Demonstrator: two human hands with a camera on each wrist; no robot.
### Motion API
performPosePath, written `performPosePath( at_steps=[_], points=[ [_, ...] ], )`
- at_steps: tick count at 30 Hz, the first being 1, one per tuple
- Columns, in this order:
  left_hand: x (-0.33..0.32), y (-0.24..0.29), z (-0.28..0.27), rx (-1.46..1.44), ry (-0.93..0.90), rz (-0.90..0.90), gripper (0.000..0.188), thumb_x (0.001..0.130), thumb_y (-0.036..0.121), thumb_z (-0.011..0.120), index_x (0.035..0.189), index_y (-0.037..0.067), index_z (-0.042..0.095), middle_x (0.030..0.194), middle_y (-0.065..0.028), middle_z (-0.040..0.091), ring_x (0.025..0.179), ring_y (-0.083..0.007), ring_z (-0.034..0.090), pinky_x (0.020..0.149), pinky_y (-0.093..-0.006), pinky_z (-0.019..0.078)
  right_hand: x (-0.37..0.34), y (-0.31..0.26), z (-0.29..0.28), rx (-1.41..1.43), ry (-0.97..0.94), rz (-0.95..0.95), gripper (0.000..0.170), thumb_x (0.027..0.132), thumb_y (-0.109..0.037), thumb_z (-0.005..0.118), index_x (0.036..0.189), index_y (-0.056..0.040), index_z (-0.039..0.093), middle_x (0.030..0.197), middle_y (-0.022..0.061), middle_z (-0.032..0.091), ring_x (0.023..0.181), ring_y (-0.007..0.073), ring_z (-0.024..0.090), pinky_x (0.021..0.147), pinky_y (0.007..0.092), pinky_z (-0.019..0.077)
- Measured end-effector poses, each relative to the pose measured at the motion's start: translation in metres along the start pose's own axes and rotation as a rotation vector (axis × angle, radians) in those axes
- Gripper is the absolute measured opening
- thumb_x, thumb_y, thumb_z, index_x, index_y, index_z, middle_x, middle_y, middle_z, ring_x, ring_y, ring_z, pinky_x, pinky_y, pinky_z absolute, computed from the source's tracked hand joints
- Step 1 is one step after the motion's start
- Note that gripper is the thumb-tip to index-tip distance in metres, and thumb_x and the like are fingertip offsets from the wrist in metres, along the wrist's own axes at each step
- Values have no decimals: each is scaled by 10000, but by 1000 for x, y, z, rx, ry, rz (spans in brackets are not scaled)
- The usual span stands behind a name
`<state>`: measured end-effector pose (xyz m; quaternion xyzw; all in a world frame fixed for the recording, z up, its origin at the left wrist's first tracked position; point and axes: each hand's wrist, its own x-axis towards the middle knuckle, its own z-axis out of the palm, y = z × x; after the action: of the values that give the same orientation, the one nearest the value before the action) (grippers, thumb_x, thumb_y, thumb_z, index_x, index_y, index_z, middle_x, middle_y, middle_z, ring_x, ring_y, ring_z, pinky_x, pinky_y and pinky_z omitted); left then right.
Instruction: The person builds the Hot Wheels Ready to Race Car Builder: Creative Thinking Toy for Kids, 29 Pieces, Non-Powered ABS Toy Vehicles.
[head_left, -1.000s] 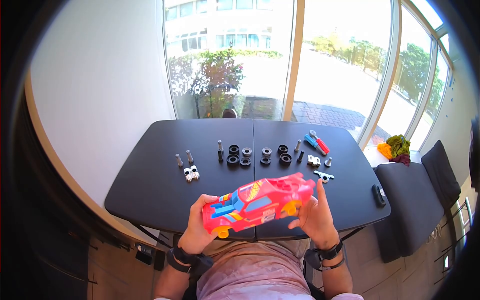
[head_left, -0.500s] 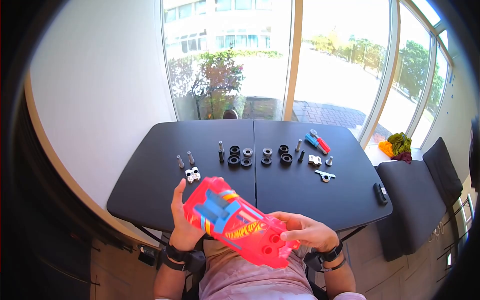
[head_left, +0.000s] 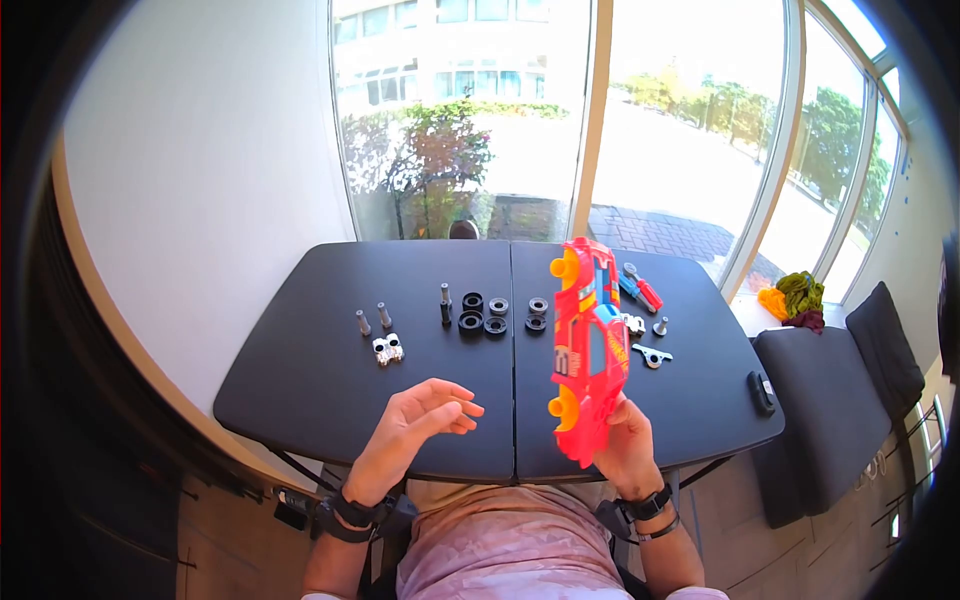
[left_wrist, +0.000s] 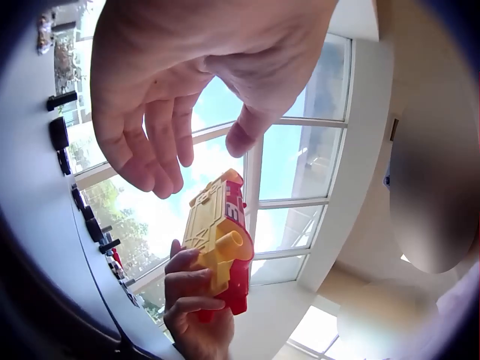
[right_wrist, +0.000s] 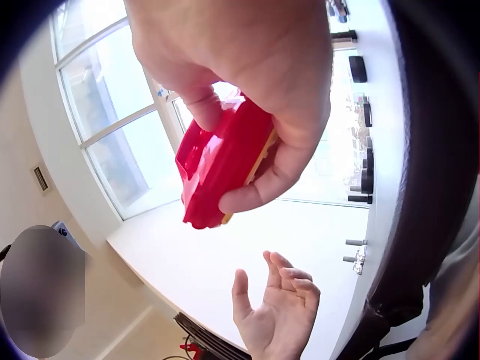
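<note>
Right hand (head_left: 628, 455): fingers and thumb pinching one end of the red toy car (head_left: 590, 350), held on end above the desk (head_left: 420, 400). Left hand (head_left: 405, 440): raised to the car's left, apart from it, fingers loosely bent, grasping nothing. Beyond the left hand: white part (head_left: 388, 349), then two grey pegs (head_left: 374, 318). Beyond the right hand: pale bracket (head_left: 653, 356), then screwdrivers (head_left: 640, 290).

From the middle of the table (head_left: 440, 368), six rings (head_left: 470, 322) show towards twelve o'clock, two pegs (head_left: 384, 316) at ten, two at eleven, one silver block (head_left: 388, 349) at nine, one toy car (head_left: 590, 350) at three.
</note>
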<state>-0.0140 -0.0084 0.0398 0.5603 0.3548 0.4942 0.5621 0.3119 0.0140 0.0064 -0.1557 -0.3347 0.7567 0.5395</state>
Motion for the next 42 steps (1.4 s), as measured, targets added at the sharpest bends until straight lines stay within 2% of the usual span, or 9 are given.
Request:
performPosePath(
  at_steps=[4, 10, 18, 24, 27, 30, 36, 39, 42],
  points=[
    [13, 19, -4, 440, 33, 120, 280, 1055, 182, 807, 1281, 23, 761, 1198, -139, 841, 996, -217, 823, 925, -351, 641, -1, 1, 1, 117, -23, -76, 616, 1068, -408, 549, 1567, -48, 544, 1351, 171, 744, 1157, 320, 781, 846, 528, 693],
    [83, 27, -27, 1210, 108, 315, 261, 996, 186, 827, 1222, 60, 794, 1122, -114, 819, 900, -272, 822, 863, -383, 640, 8, 14, 2, -57, 255, -56, 727, 1116, -765, 480, 1485, -154, 615, 1198, 54, 758, 993, 177, 769, 663, 375, 621],
    [152, -35, -43, 1610, 51, 269, 223, 1008, 197, 813, 1215, 119, 796, 1435, -81, 698, 1209, -326, 739, 979, -523, 654, 15, 26, -5, 54, 215, 43, 668, 1136, -731, 505, 1475, -168, 619, 1163, 35, 764, 955, 156, 762, 650, 355, 606],
    [143, -26, -40, 1563, 22, 226, 148, 975, 142, 814, 1110, 84, 792, 1312, -85, 720, 1268, -345, 687, 958, -488, 665, 15, 24, 12, 17, 245, 36, 658, 1164, -696, 468, 1531, -161, 580, 1203, 35, 763, 984, 155, 775, 657, 363, 649],
    [129, -31, -48, 1468, -6, 326, 103, 970, 126, 811, 1032, 57, 767, 1204, -108, 767, 1180, -372, 731, 957, -495, 651, 14, 22, 16, 17, 245, 48, 651, 1170, -688, 461, 1536, -161, 576, 1221, 39, 764, 986, 155, 777, 660, 359, 647],
    [106, -13, -35, 1244, -40, 189, 144, 958, 128, 837, 1037, 41, 755, 1151, -134, 814, 1048, -370, 785, 975, -469, 655, 14, 22, 17, 11, 258, 47, 657, 1170, -689, 461, 1542, -159, 574, 1217, 41, 768, 975, 158, 781, 664, 357, 645],
    [44, 24, 36, 689, 133, 420, 391, 914, 98, 942, 1237, 7, 742, 1237, -168, 833, 1147, -280, 838, 1040, -394, 662, 20, 27, 17, -16, 241, 24, 650, 1179, -674, 462, 1541, -150, 589, 1200, 43, 786, 934, 165, 791, 676, 355, 650],
    [29, 32, 53, 697, 54, 487, 540, 907, 127, 968, 1370, 5, 718, 1274, -184, 829, 1206, -252, 822, 1051, -396, 662, 21, 33, 2, 21, 156, 14, 643, 1196, -631, 464, 1568, -118, 573, 1317, 70, 768, 1053, 179, 781, 752, 349, 637],
    [32, 16, 63, 793, 50, 617, 656, 882, 176, 993, 1466, 38, 729, 1273, -170, 823, 1094, -280, 825, 975, -396, 665, 24, 35, 4, 26, 171, 31, 634, 1197, -639, 451, 1544, -125, 584, 1255, 50, 778, 956, 161, 777, 689, 324, 615]
  ],
)
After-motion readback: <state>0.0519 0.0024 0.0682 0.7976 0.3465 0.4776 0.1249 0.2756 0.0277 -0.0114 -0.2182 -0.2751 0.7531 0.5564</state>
